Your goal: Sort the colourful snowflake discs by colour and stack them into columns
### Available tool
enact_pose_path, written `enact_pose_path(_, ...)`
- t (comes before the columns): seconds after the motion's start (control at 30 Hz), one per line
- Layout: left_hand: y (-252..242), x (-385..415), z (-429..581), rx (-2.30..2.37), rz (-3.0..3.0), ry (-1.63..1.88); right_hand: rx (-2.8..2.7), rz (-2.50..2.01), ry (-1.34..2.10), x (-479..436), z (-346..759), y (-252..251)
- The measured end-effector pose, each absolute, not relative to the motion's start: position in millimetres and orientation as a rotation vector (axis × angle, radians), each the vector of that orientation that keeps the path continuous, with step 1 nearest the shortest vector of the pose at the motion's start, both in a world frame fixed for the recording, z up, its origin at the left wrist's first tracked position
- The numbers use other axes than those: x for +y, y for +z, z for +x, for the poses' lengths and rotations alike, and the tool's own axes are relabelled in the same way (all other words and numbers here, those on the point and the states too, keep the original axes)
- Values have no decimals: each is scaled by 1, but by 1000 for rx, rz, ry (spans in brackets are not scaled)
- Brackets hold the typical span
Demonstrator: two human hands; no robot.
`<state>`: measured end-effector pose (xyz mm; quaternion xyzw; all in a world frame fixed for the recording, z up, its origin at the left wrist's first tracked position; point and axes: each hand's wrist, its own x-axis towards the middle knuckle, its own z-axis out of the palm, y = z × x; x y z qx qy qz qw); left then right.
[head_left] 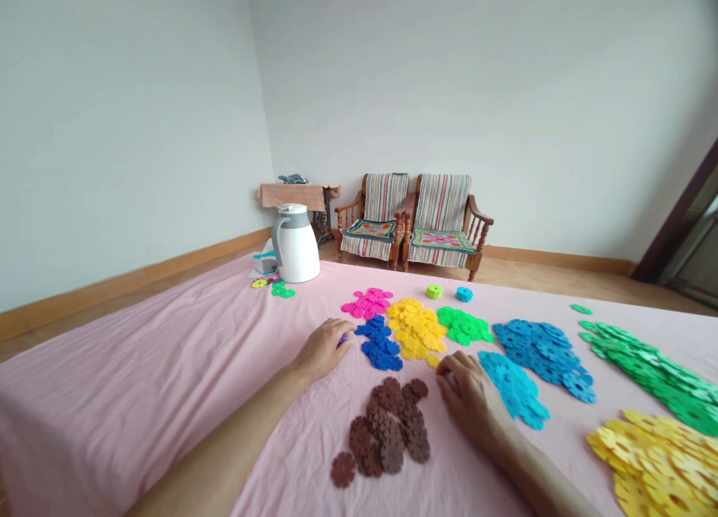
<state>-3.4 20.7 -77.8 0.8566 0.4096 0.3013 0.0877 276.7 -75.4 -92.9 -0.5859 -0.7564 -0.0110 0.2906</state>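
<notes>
My left hand (322, 350) rests on the pink bedsheet (168, 367), its fingers closed on a small purple snowflake-shaped plastic disc (342, 339). Just beyond those fingers lies a pile of dark blue discs (380, 343). My right hand (468, 397) sits between a brown pile (390, 427) and a light blue pile (513, 388), with its fingers curled. Its fingertips are close to a stray yellow disc (432, 361). Whether that hand holds anything is hidden. Other sorted piles are pink (367, 302), yellow (416, 328), bright green (463, 325) and mid blue (541, 360).
Further right lie large green (651, 375) and yellow (656, 457) piles. Two small stacks (434, 292) stand at the back. A white jug (295, 244) stands at the far edge beside loose discs (283, 291). Behind are two wooden armchairs (415, 221).
</notes>
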Motion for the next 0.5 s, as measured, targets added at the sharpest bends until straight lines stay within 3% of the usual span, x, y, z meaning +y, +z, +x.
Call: enact_pose_path(0.5, -68, 23, -26, 1213, 2429, 829, -2024, -1565, -33, -76, 277, -93)
